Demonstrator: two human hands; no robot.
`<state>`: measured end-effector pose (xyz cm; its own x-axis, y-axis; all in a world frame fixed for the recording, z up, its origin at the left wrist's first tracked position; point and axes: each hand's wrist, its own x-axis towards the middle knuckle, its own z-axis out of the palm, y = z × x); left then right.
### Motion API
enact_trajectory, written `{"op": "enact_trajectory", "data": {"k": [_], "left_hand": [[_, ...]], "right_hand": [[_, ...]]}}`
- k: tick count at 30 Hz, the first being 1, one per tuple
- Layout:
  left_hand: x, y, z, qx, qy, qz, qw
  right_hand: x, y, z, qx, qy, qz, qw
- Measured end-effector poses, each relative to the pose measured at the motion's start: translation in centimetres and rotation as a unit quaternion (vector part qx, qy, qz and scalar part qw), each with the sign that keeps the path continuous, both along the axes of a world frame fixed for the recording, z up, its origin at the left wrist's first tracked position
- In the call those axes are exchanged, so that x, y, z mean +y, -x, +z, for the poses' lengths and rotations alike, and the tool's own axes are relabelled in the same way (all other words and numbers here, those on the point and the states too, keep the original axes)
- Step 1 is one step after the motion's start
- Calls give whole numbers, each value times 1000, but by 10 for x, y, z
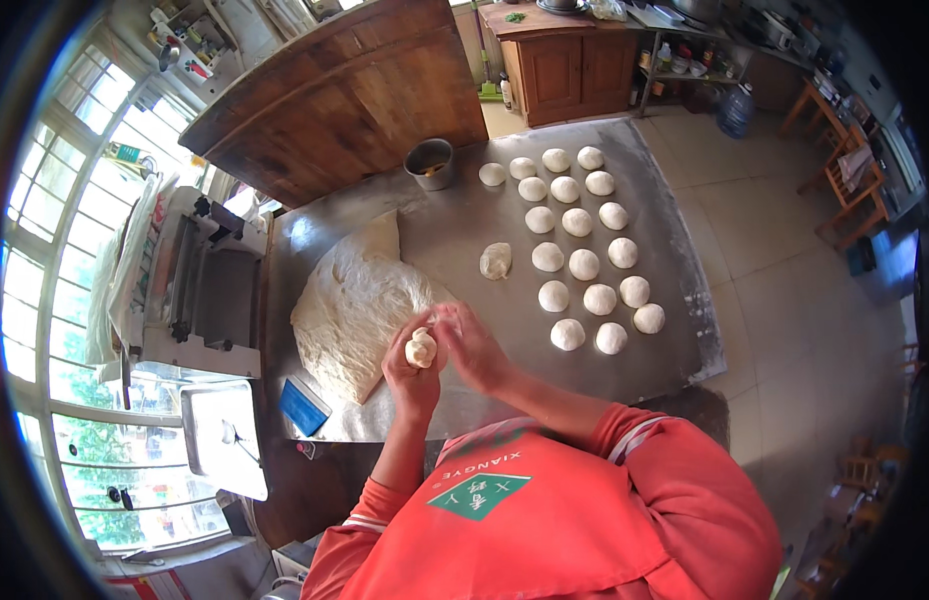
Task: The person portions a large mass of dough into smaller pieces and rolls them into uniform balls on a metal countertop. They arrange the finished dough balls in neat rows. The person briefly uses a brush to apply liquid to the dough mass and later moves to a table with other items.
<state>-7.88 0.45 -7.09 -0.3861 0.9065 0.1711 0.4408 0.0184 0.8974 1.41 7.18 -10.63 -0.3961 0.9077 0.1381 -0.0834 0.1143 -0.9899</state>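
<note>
My left hand (pixel 408 376) is closed round a lump of dough (pixel 420 348), which bulges out between the thumb and fingers. Close beside it, my right hand (pixel 471 352) is blurred, so its finger grip is unclear. A large, flat mass of dough (pixel 352 315) lies just beyond and left of my hands, its right end reaching up to them. Ahead of my hands, a single rough dough piece (pixel 495 261) rests apart. On the right side of the metal tabletop (pixel 449 240), several round dough balls (pixel 577 222) stand in loose rows.
A blue scraper (pixel 304 406) lies at the table's near left edge. A dark metal pot (pixel 429 164) stands at the back, before an upright wooden board (pixel 344 95). Left of the table is a machine with rollers (pixel 209 295). A wooden cabinet (pixel 564 72) stands beyond.
</note>
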Motion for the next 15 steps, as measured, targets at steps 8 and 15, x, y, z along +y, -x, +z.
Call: {"op": "enact_trajectory", "data": {"k": [8,15], "left_hand": [[-7,-11,-81,95,168,-65,979],[24,6,-86,35,217,-13,975]], "right_hand": [[51,4,-88,-251,-87,100,959],[149,-4,-169,-263,-287,-125,913]]}}
